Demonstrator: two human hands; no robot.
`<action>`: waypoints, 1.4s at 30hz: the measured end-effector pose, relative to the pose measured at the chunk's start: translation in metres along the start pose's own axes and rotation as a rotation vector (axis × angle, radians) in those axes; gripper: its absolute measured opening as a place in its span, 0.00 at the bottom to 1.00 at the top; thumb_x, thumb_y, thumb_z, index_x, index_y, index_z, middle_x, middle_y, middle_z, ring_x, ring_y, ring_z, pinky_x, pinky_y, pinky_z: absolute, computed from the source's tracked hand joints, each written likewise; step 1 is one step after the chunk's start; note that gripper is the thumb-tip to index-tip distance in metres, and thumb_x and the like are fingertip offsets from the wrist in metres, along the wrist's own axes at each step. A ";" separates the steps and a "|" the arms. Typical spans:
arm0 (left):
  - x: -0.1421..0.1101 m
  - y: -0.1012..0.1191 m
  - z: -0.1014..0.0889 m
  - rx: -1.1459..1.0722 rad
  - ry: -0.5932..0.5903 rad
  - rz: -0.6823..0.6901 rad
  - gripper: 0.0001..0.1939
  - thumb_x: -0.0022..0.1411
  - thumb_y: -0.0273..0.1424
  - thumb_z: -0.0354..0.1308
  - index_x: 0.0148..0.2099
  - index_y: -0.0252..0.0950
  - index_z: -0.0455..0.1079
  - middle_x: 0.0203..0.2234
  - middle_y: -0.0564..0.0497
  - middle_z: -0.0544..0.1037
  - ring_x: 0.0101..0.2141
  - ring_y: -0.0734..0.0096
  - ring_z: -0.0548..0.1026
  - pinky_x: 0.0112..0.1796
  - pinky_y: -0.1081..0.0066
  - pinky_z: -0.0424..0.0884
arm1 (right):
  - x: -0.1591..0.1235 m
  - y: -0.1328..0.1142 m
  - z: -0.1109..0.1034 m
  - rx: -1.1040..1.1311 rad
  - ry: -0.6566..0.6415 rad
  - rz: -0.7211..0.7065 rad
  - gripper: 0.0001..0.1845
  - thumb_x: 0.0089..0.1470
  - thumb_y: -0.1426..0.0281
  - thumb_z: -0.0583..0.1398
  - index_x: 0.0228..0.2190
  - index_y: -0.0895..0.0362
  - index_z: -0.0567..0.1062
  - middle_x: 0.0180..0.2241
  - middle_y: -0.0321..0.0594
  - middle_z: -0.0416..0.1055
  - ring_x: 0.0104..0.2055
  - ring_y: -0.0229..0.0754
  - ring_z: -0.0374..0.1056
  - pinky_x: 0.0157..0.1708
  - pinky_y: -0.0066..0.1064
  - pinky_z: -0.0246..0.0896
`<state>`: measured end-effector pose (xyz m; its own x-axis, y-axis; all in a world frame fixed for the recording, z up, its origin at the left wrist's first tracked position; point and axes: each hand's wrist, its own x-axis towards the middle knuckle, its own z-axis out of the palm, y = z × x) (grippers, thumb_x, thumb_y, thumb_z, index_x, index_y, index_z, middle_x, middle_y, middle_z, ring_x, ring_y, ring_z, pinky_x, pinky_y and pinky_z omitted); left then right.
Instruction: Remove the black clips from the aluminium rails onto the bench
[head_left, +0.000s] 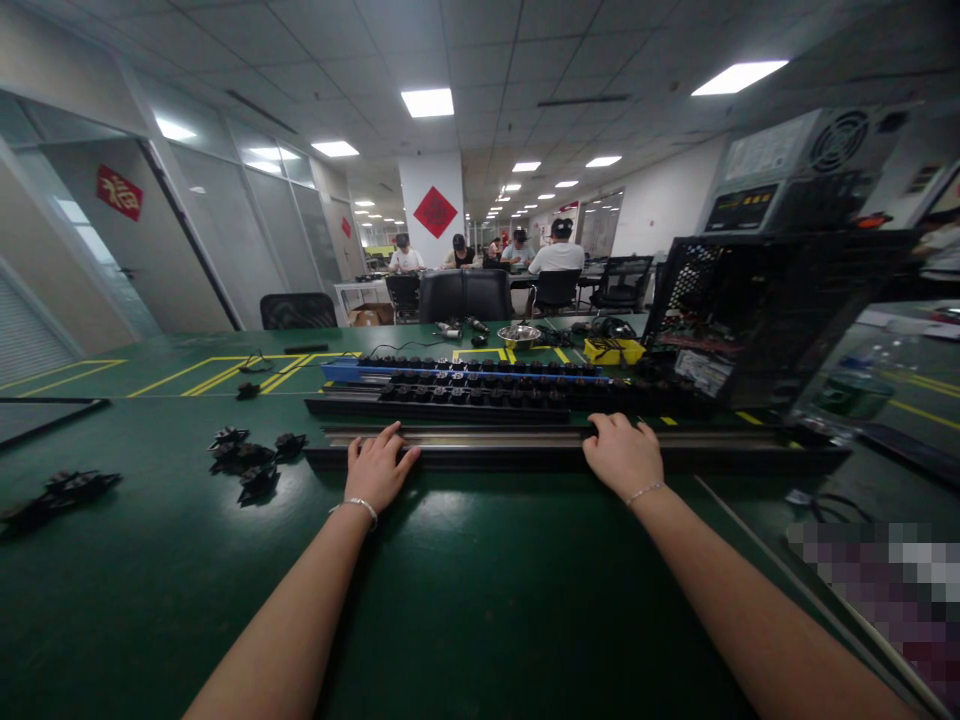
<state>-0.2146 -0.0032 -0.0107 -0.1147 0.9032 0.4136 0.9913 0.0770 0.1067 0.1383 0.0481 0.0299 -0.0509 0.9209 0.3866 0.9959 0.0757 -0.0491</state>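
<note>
A long black rail with a pale metal strip along its channel lies crosswise on the green table. My left hand is on its left part, fingers bent over the far edge and thumb apart along the near side. Further right, my right hand grips the same rail with curled fingers; its thumb is partly hidden. Just behind lie more black rails filled with rows of small black parts, and a blue strip. Several loose black parts sit left of my left hand.
At the right stands an open computer case with a power supply on top. Nearby are a plastic bottle, a yellow tray and a metal bowl. More black parts lie far left. People sit in the background.
</note>
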 end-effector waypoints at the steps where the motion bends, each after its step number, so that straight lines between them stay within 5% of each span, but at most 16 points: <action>1: 0.000 0.000 0.000 0.001 0.001 0.002 0.22 0.62 0.48 0.40 0.41 0.45 0.71 0.59 0.52 0.63 0.51 0.59 0.67 0.55 0.52 0.50 | -0.001 -0.003 0.000 0.006 0.000 -0.005 0.21 0.52 0.70 0.48 0.47 0.57 0.69 0.46 0.47 0.68 0.47 0.45 0.64 0.54 0.41 0.45; 12: 0.000 0.002 -0.002 -0.017 -0.001 -0.002 0.22 0.62 0.48 0.40 0.42 0.44 0.71 0.59 0.52 0.64 0.51 0.58 0.67 0.55 0.50 0.50 | -0.007 -0.033 -0.003 0.138 -0.062 -0.073 0.23 0.52 0.72 0.49 0.50 0.58 0.66 0.49 0.47 0.68 0.51 0.45 0.63 0.57 0.43 0.42; 24: -0.005 0.017 -0.001 -0.034 0.030 0.024 0.24 0.63 0.46 0.42 0.57 0.42 0.59 0.60 0.47 0.61 0.59 0.56 0.57 0.57 0.42 0.44 | -0.010 -0.057 0.002 0.241 -0.030 -0.134 0.26 0.49 0.77 0.49 0.51 0.61 0.66 0.50 0.47 0.68 0.52 0.46 0.63 0.57 0.43 0.42; 30: -0.009 0.050 -0.006 -0.067 0.080 0.236 0.22 0.62 0.42 0.45 0.56 0.40 0.60 0.62 0.46 0.57 0.61 0.58 0.51 0.59 0.48 0.45 | -0.011 -0.063 0.011 0.338 -0.011 -0.178 0.30 0.46 0.80 0.49 0.53 0.62 0.63 0.52 0.47 0.67 0.53 0.45 0.62 0.57 0.40 0.43; 36: -0.018 0.094 -0.002 -0.078 0.000 0.419 0.24 0.60 0.44 0.48 0.58 0.48 0.60 0.63 0.47 0.53 0.62 0.54 0.48 0.58 0.45 0.46 | -0.011 -0.062 0.023 0.425 0.019 -0.246 0.34 0.41 0.82 0.49 0.54 0.65 0.62 0.50 0.46 0.68 0.49 0.43 0.65 0.53 0.35 0.52; 42: -0.014 0.132 0.003 -0.070 -0.083 0.390 0.28 0.57 0.49 0.50 0.60 0.56 0.55 0.64 0.48 0.50 0.63 0.48 0.45 0.55 0.37 0.42 | -0.012 -0.063 0.024 0.471 0.014 -0.309 0.35 0.39 0.81 0.49 0.54 0.66 0.62 0.52 0.48 0.67 0.50 0.44 0.63 0.55 0.37 0.51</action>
<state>-0.0816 -0.0042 -0.0052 0.2778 0.8900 0.3614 0.9523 -0.3047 0.0183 0.0744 0.0411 0.0063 -0.3310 0.8237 0.4604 0.7938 0.5069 -0.3361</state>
